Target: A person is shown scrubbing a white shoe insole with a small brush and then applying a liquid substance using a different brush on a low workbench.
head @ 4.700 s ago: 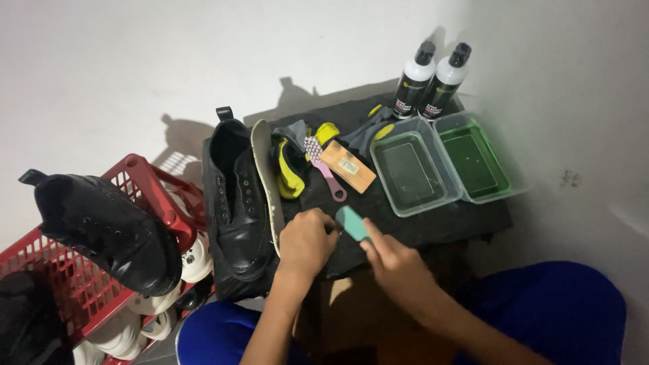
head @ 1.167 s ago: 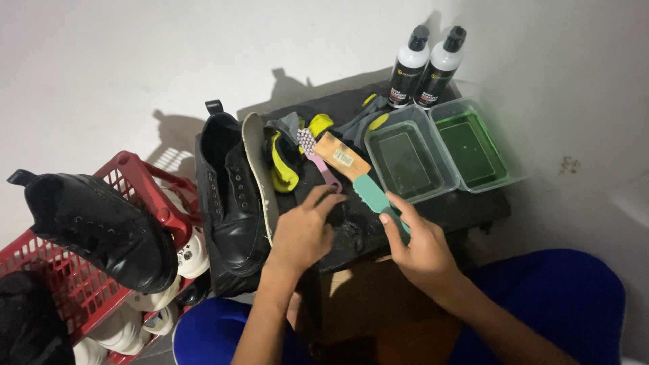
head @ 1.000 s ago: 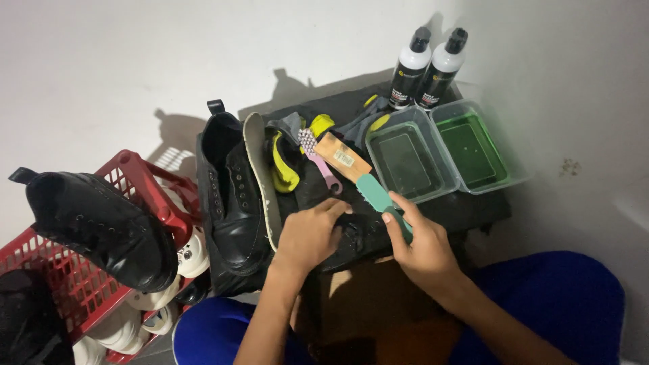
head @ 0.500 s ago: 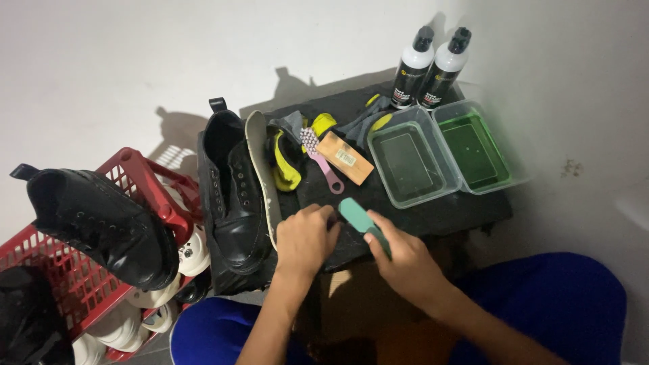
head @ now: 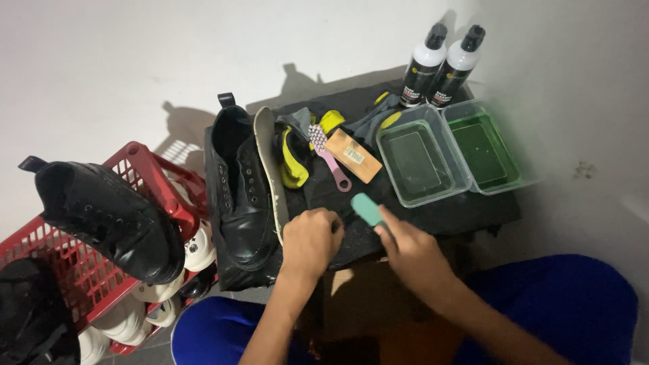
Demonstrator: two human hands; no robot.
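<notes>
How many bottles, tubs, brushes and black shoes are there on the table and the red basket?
Bottles: 2
Clear tubs: 2
Brushes (pink, wooden, teal in the right hand): 3
Black shoes (one on the table, one on the basket): 2
Total: 9

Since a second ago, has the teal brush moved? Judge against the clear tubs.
Yes. The teal brush in the right hand moved back from the clear tubs, toward the person.
</notes>
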